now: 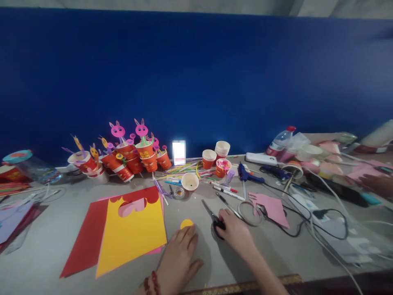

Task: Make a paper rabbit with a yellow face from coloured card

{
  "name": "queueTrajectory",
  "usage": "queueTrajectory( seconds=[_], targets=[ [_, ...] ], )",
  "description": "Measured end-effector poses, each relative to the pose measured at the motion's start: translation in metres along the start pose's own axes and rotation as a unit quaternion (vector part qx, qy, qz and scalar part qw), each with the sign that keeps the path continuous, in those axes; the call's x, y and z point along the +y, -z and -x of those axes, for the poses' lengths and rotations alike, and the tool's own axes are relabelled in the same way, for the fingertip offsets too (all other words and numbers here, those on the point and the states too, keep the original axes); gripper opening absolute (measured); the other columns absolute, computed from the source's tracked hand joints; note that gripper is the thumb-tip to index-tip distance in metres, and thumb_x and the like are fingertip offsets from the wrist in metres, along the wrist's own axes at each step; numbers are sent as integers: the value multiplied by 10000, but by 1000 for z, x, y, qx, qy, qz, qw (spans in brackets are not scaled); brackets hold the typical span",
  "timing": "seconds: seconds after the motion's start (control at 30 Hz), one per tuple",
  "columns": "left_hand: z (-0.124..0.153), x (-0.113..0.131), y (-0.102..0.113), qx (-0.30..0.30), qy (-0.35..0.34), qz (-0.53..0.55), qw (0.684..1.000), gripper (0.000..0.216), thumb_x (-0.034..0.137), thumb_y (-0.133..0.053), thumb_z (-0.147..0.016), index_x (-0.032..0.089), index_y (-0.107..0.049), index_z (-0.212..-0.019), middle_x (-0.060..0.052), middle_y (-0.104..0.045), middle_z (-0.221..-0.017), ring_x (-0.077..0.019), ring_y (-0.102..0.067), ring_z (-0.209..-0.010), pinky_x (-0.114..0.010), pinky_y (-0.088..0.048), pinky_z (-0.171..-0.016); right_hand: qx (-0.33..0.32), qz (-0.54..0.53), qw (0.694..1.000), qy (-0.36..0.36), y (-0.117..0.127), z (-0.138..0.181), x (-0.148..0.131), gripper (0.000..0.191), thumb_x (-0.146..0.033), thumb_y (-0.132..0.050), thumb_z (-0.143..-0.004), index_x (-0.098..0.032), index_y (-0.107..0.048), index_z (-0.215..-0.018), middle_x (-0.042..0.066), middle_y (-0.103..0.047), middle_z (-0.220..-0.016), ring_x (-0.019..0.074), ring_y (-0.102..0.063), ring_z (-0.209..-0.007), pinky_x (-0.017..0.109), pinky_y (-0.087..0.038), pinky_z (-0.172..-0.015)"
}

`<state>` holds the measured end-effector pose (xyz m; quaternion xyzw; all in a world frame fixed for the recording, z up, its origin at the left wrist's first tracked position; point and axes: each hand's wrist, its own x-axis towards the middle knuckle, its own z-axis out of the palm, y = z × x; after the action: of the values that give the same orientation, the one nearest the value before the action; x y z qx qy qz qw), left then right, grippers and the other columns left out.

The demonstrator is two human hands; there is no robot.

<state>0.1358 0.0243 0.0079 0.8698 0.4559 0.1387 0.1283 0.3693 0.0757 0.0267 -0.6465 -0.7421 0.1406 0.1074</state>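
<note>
My left hand lies on the table with its fingers stretched out. Under its fingertips is a small round piece of yellow paper, partly covered. My right hand has its fingers closed around the black handles of a pair of scissors, whose blades point away and to the left. Left of my hands, a cut yellow paper sheet with scalloped notches and a hole rests over a red sheet; pink paper shows through the hole. A paper cup stands behind the yellow circle.
Decorated red cups with pink figures cluster at the back left. A lit phone leans on the blue partition. Pens, a blue glue gun, a tape ring, pink paper and cables lie right. Another person's hand is far right.
</note>
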Motion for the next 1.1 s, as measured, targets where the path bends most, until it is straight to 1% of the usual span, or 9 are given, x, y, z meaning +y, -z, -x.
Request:
queueTrajectory(
  seconds=[0.1,0.17,0.23,0.3,0.4,0.53,0.7,0.87,1.1],
  targets=[
    [-5,-6,8,0,-4,19,1000,507,287,-686,-820,205,-543,-1300,-122,-507,-1446,-312,-483,-1307,-478,-445,-1078,-52,5,998,39,20,-9,-1,112,-165,-603,-753,-203,-564,-852,35,-644,-913,206,-641,-786,261,-393,-637],
    [-7,-16,10,20,5,19,1000,466,226,-649,-832,202,-539,-1284,-126,-522,-1424,-305,-481,-1303,-487,-437,-1082,-55,1,997,56,32,-18,-6,185,-227,-622,-775,-207,-593,-956,56,-651,-1029,231,-654,-858,285,-435,-681],
    [-8,-24,9,40,15,14,999,450,187,-623,-834,204,-532,-1274,-124,-533,-1405,-301,-487,-1290,-503,-434,-1076,5,-2,997,77,39,-34,-17,388,-305,-629,-810,-206,-556,-1178,106,-595,-1245,268,-636,-1010,333,-472,-785],
    [-8,-30,5,46,19,6,999,462,167,-624,-821,214,-527,-1270,-113,-532,-1401,-301,-491,-1279,-515,-434,-1069,89,-10,989,117,39,-57,-35,660,-415,-656,-811,-195,-419,-1387,143,-486,-1414,316,-489,-1265,400,-425,-975],
    [-10,-32,0,39,19,-10,999,475,153,-635,-804,213,-530,-1264,-104,-534,-1395,-305,-490,-1271,-523,-432,-1062,123,-5,981,150,26,-96,-60,894,-504,-717,-750,-155,-325,-1474,196,-432,-1468,378,-456,-1289,477,-393,-1025],
    [-10,-33,-2,33,7,-22,999,479,151,-620,-820,189,-515,-1285,-112,-544,-1382,-298,-499,-1258,-504,-443,-1054,124,-23,977,173,17,-127,-66,790,-380,-688,-798,-163,-342,-1474,177,-591,-1320,351,-558,-1195,446,-452,-968],
    [-13,-34,-3,35,3,-30,999,454,75,-570,-826,202,-531,-1260,-80,-559,-1375,-279,-515,-1241,-495,-453,-1050,192,-74,970,129,38,-121,-28,775,-435,-656,-796,-183,-355,-1465,160,-559,-1375,346,-551,-1230,453,-461,-983],
    [-15,-31,-8,50,-11,-35,998,396,25,-507,-847,190,-561,-1204,-76,-606,-1310,-260,-543,-1209,-480,-471,-1029,98,-57,988,105,40,-109,-7,739,-395,-659,-780,-156,-405,-1432,173,-582,-1352,351,-556,-1232,456,-464,-984],
    [-15,-25,-6,62,-5,-37,997,401,12,-501,-842,176,-563,-1203,-86,-609,-1298,-257,-555,-1188,-469,-480,-1019,79,-94,987,108,17,-123,-5,852,-416,-699,-764,-168,-322,-1486,183,-475,-1461,346,-465,-1330,479,-423,-1045]
  ],
)
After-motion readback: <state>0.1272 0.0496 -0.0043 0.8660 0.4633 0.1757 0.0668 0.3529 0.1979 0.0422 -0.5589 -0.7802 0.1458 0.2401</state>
